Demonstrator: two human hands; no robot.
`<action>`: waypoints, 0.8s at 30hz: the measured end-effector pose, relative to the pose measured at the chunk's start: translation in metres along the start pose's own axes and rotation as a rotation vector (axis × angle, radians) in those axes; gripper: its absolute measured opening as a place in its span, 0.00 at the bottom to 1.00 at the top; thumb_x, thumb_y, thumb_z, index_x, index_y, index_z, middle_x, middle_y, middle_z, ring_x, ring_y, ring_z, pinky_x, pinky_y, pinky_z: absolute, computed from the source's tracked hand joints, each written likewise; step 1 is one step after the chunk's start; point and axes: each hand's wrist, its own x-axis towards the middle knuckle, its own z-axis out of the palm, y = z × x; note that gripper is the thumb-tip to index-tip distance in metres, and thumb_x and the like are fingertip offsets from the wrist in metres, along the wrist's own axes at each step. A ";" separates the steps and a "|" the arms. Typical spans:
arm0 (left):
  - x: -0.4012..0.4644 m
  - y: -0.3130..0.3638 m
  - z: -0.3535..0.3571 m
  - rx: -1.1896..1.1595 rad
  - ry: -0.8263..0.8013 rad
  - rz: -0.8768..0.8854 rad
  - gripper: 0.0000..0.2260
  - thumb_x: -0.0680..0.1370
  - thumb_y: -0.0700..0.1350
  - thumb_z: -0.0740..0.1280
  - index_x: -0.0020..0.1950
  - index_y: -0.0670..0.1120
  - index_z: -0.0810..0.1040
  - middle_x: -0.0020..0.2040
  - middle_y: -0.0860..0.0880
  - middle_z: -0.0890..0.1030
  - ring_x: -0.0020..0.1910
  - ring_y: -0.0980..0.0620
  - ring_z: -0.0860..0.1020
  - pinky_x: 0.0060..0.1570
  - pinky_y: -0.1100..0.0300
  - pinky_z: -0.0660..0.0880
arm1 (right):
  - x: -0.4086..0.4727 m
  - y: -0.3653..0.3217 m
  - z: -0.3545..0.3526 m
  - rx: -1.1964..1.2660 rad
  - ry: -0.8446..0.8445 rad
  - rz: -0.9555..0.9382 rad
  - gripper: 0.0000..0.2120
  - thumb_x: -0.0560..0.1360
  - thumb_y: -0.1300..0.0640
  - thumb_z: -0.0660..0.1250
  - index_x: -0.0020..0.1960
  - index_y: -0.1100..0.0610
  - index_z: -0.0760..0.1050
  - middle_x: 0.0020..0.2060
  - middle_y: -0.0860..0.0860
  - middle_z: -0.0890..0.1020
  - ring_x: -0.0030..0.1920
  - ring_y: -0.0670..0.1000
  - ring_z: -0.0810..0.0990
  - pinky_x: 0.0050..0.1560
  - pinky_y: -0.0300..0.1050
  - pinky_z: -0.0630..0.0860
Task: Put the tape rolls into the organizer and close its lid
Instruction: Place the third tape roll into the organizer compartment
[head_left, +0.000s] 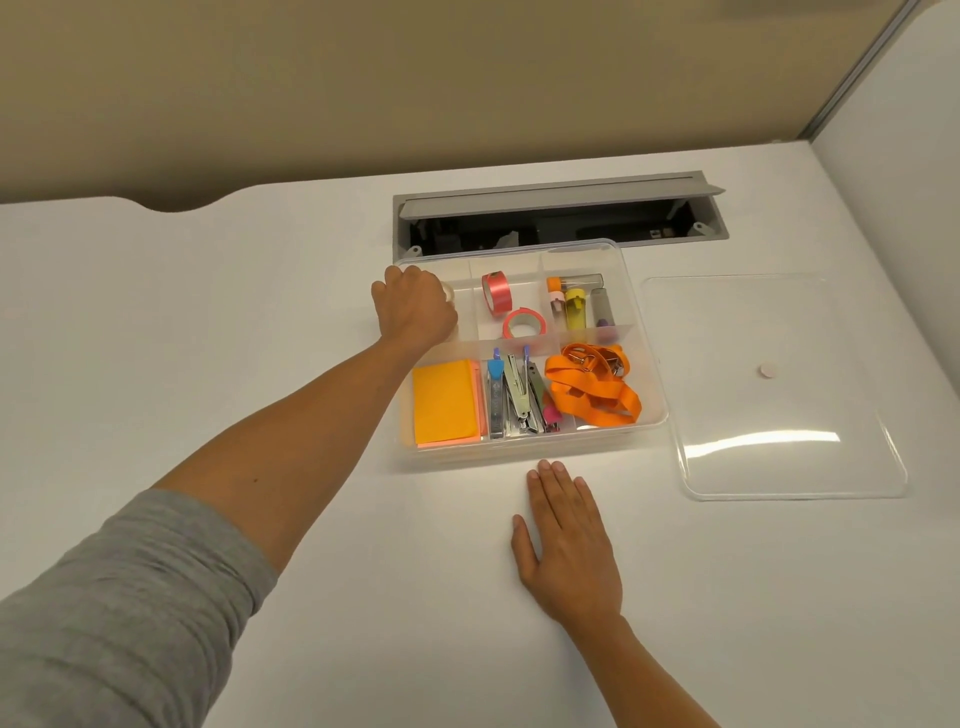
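The clear plastic organizer (649, 364) sits open on the white desk. Two pink tape rolls lie in its back middle compartment: one on edge (497, 292), one flat (523, 325). My left hand (415, 306) reaches into the back left compartment, its fingers curled around a clear tape roll (450, 296) that mostly hides under the hand. My right hand (566, 540) rests flat on the desk just in front of the organizer, holding nothing. The clear lid (779, 384) lies flat on the desk to the right of the organizer.
Other compartments hold orange sticky notes (445, 402), staplers (517, 395), an orange lanyard (592, 389) and small tubes (575, 309). An open grey cable hatch (561, 213) sits just behind the organizer. A beige partition stands at the back.
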 end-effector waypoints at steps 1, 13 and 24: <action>0.000 0.000 0.000 -0.002 -0.001 0.001 0.14 0.71 0.51 0.72 0.51 0.44 0.77 0.55 0.43 0.78 0.56 0.43 0.73 0.55 0.52 0.70 | 0.000 0.000 0.000 0.003 0.000 -0.001 0.28 0.79 0.44 0.53 0.75 0.56 0.57 0.74 0.52 0.61 0.75 0.50 0.54 0.73 0.48 0.48; -0.051 -0.012 -0.027 -0.357 0.159 -0.117 0.15 0.73 0.48 0.71 0.59 0.47 0.79 0.61 0.45 0.77 0.59 0.45 0.73 0.56 0.53 0.71 | -0.001 0.001 0.003 -0.002 0.038 -0.026 0.28 0.79 0.44 0.52 0.75 0.56 0.58 0.75 0.52 0.61 0.75 0.49 0.53 0.74 0.49 0.50; -0.159 -0.057 -0.019 -0.763 0.020 -0.319 0.18 0.78 0.50 0.65 0.65 0.44 0.74 0.60 0.44 0.80 0.57 0.45 0.77 0.58 0.49 0.74 | -0.007 -0.002 -0.008 0.145 0.244 -0.047 0.19 0.75 0.57 0.68 0.65 0.61 0.74 0.64 0.57 0.76 0.66 0.56 0.72 0.69 0.53 0.65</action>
